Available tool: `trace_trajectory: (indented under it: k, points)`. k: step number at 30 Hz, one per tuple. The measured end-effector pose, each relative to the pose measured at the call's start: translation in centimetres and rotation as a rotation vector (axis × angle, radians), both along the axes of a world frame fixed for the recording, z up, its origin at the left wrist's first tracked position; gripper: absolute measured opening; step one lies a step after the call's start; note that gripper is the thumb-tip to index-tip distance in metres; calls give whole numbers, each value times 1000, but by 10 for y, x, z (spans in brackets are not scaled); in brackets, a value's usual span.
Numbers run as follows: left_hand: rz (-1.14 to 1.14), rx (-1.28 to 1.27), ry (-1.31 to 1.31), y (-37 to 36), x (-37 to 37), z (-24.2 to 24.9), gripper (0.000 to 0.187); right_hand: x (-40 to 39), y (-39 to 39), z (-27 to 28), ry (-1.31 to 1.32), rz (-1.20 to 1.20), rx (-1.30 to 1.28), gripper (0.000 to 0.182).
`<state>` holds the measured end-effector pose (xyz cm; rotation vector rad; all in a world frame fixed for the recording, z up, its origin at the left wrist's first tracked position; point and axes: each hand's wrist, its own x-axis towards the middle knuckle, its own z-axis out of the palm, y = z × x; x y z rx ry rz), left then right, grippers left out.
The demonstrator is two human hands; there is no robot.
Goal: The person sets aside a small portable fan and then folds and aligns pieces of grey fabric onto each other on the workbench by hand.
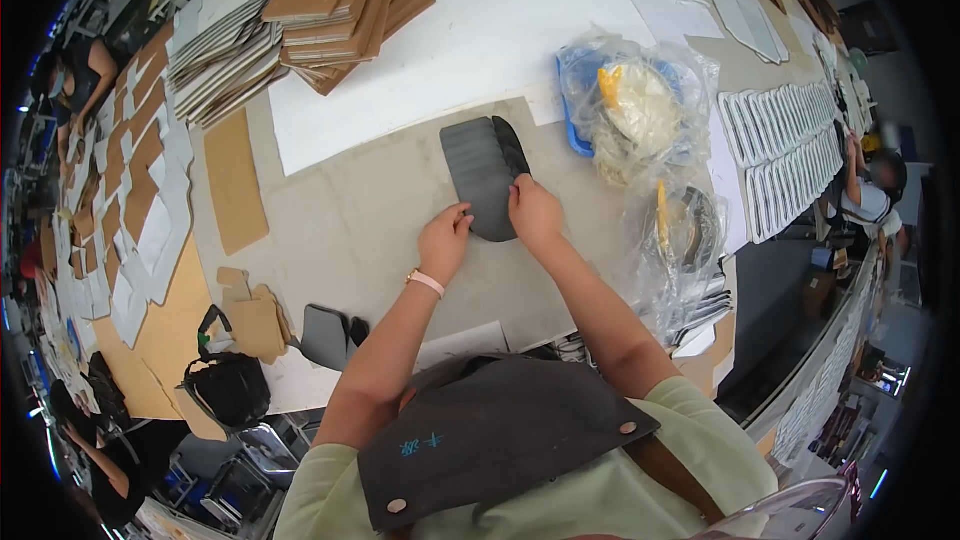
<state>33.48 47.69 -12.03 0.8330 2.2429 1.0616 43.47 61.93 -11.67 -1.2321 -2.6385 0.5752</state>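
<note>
A dark grey, round-ended flat piece [478, 175] lies on the grey board in front of me, with a black piece [508, 145] showing along its upper right edge. My left hand [445, 238] pinches the lower left edge of the grey piece, fingers closed. On the opposite side, my right hand [535, 208] grips the right edge, its thumb and fingers closed around it. A pink band circles my left wrist. Similar small dark pieces [326, 336] rest near the table's front edge, left of my left arm.
Brown and white sheets [335, 0] are stacked at the back left. A blue tray [578, 110] with plastic bags stands right, beside rows of white-edged pieces [780, 160]. A black bag [228, 388] is at the front left. Other people sit at both sides.
</note>
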Motion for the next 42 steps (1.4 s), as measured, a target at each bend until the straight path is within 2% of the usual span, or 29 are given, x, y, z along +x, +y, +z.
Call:
trace_trajectory:
  k: [5, 8, 11, 17, 29, 42]
  points:
    - [3, 13, 14, 2, -3, 4, 24, -7, 4, -4, -15, -62, -43, 12]
    - [88, 57, 7, 9, -13, 6, 22, -8, 4, -7, -14, -83, -55, 13]
    - [95, 118, 13, 20, -30, -5, 23, -7, 3, -7, 32, -96, -52, 13]
    - [26, 12, 59, 32, -49, -13, 22, -8, 4, -12, 85, -121, -77, 15]
    - [14, -38, 37, 43, -57, -16, 13, -7, 2, -8, 80, -119, -109, 17]
    - [38, -66, 138, 43, -51, -13, 10, -6, -1, -11, 73, -97, -78, 18]
